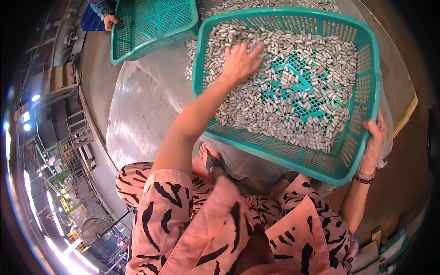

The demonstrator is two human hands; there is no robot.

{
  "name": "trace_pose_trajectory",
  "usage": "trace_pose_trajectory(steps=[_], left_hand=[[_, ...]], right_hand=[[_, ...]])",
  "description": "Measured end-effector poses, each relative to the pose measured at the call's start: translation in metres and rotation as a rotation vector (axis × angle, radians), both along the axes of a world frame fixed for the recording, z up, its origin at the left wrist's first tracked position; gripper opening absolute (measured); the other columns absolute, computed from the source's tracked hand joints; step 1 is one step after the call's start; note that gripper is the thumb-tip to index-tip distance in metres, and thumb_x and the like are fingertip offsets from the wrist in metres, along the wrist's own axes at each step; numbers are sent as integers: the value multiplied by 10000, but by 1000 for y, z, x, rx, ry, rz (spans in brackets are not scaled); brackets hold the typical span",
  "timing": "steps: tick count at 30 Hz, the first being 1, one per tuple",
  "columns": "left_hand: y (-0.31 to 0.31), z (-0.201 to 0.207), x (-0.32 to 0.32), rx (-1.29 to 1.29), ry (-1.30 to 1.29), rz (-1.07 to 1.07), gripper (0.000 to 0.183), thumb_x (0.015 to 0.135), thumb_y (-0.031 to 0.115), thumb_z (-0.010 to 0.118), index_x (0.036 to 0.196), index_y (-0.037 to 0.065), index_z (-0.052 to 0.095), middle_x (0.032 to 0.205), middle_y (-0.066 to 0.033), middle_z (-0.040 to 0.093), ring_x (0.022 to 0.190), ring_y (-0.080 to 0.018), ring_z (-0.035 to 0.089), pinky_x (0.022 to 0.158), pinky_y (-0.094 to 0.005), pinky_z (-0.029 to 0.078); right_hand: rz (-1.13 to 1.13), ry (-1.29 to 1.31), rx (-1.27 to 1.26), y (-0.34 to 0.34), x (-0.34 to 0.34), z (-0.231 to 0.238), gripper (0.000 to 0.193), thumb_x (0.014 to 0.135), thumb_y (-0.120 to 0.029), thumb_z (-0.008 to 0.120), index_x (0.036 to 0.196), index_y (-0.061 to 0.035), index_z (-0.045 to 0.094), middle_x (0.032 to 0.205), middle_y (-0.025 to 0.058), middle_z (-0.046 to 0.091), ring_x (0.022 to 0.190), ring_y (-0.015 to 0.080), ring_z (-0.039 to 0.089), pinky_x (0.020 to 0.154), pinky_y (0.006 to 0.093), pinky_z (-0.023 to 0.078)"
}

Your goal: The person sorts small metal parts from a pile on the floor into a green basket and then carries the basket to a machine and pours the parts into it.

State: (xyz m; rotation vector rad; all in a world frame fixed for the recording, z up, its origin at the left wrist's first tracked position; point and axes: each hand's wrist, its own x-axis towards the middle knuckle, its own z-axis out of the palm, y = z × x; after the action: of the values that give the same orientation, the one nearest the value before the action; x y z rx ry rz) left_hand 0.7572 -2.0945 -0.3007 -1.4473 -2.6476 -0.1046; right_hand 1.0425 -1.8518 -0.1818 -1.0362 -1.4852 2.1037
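A large green plastic basket [372, 68] with slotted sides and a mesh bottom is tilted in front of me. Many small greyish-white cylindrical pieces [256, 107] lie in it, thickest along the left and near sides; the mesh shows through in the middle. My left hand [242, 63] is over the pieces at the left part of the basket, fingers spread, palm down and slightly blurred. With my right hand [376, 137] I grip the basket's right rim, fingers wrapped round it.
More of the same pieces [270, 3] lie beyond the basket on a clear plastic sheet [146, 101]. At the upper left another person's hand [110, 22] holds a second green basket [120, 57]. My sandalled foot [211, 158] is just below the basket. Metal racks and a fan [95, 229] stand farther left.
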Motion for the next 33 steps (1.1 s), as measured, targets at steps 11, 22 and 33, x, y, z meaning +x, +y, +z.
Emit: trace_pose_trajectory(steps=[11,22,33], left_hand=[[26,57,121,8,-636,333,527,867,469,493,1332,233,420,1208,-300,417,1023,-437,484,837,-537,446],[-20,-23,-71,296,177,222,218,819,195,543,967,36,528,910,-149,522,872,-328,499,814,-405,426],[47,11,96,516,-529,844,331,893,355,506,1002,43,518,1026,-226,484,849,-426,552,724,-492,466]], right_hand=[[30,47,53,-6,-5,4,493,732,-162,563,1184,33,530,980,-1,549,806,76,487,728,190,382],[-42,-36,64,-1,4,-4,428,691,-103,561,1084,66,553,1132,38,496,949,123,508,833,217,391],[-9,26,93,-1,1,-4,364,721,-38,478,1076,8,543,931,34,557,773,107,507,710,228,413]])
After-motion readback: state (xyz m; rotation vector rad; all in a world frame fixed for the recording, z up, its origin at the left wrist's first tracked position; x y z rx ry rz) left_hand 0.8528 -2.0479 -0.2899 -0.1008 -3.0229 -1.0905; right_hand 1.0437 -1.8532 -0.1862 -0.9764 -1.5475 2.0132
